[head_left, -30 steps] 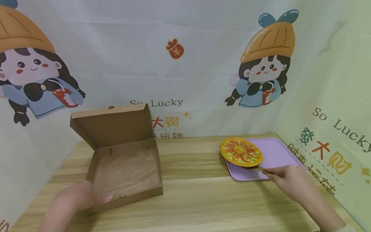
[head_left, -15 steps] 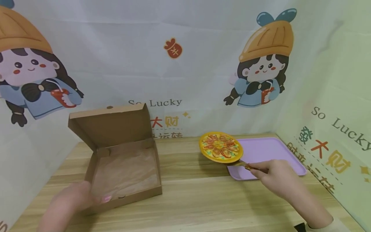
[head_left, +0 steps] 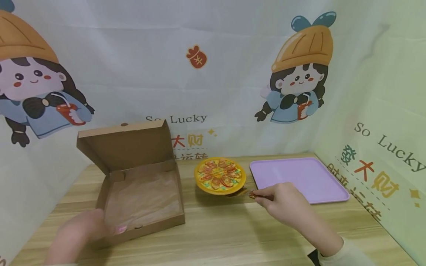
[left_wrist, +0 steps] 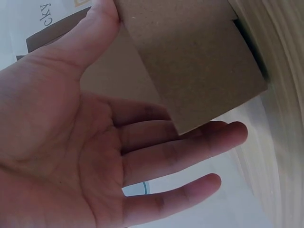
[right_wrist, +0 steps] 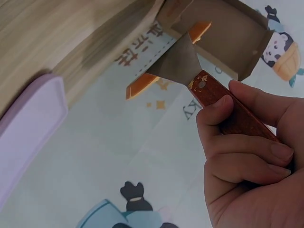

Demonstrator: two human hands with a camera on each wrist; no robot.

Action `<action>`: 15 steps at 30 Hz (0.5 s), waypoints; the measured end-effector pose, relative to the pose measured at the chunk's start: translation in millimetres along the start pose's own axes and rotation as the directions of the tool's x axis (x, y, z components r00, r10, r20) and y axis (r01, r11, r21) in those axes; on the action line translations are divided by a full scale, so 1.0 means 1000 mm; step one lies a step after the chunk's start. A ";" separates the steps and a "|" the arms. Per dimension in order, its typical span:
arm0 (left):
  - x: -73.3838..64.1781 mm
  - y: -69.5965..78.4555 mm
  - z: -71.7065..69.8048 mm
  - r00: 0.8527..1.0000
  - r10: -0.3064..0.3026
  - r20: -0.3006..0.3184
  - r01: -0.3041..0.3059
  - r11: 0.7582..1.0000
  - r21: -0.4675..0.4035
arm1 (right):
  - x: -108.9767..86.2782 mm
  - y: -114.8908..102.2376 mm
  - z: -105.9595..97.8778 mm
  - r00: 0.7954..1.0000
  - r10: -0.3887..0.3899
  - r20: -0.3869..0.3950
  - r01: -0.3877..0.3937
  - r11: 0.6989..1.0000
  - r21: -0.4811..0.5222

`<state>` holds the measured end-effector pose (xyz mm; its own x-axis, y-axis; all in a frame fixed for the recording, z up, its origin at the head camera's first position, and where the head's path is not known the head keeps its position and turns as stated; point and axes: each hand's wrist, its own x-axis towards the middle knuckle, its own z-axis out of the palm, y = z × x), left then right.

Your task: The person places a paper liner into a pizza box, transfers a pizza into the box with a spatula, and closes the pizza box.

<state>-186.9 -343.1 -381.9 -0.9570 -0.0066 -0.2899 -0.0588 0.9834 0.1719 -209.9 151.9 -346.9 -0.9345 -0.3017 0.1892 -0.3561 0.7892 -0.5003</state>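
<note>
Pizza (head_left: 219, 175) rests on the spatula (right_wrist: 209, 90), between box (head_left: 159, 224) and tray (head_left: 299, 177). The right hand (head_left: 284, 199) curls round the handle (right_wrist: 251, 121); the left hand (head_left: 78, 231), fingers loosely extended, holds the box's corner. Tilting could slide the pizza off.

Facing you, the back cloth (head_left: 229, 92) is showing "So Lucky" in dark letters, with red 大 and yellow 财 beneath and 运转 lower down, while the box lid (head_left: 128, 149) is covering whatever stands to their left; a red bag print (head_left: 196, 57) is bearing a ¥-like sign; on your right, the side cloth (head_left: 379, 85) is carrying "So Lucky", 發大财 and a partly cut-off 时来运转; your left wrist view is catching only the sideways letters "cky" (left_wrist: 45, 14).
</note>
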 end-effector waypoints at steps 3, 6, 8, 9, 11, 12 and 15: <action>0.000 0.000 0.000 1.000 -0.001 -0.007 0.001 1.000 0.003 | 0.004 -0.010 0.006 1.000 -0.024 0.016 0.024 1.000 0.009; 0.000 0.000 0.001 1.000 0.002 -0.014 -0.002 1.000 0.006 | 0.009 -0.019 0.010 0.998 -0.054 0.023 0.054 0.999 0.003; 0.001 0.000 0.000 1.000 0.005 -0.018 -0.005 1.000 0.005 | 0.012 -0.026 0.012 0.997 -0.078 0.020 0.078 0.997 -0.002; 0.001 0.001 0.000 1.000 0.005 -0.019 -0.005 1.000 0.005 | 0.014 -0.029 0.013 0.996 -0.084 0.019 0.084 0.996 -0.003; 0.002 0.001 0.000 1.000 0.004 -0.015 -0.004 1.000 0.012 | 0.018 -0.034 0.016 0.995 -0.099 0.015 0.099 0.995 -0.008; 0.003 0.002 0.000 1.000 0.006 -0.016 -0.005 1.000 0.015 | 0.020 -0.037 0.017 0.994 -0.105 0.014 0.105 0.994 -0.008; 0.004 0.003 -0.002 1.000 0.005 -0.018 -0.004 1.000 0.027 | 0.026 -0.044 0.020 0.995 -0.094 0.026 0.094 0.996 0.005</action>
<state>-191.3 -340.7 -381.1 -0.9622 -0.0050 -0.2723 -0.0469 0.9879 0.1476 -218.2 98.5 -337.3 -0.8963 -0.3886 0.2135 -0.4425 0.7546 -0.4845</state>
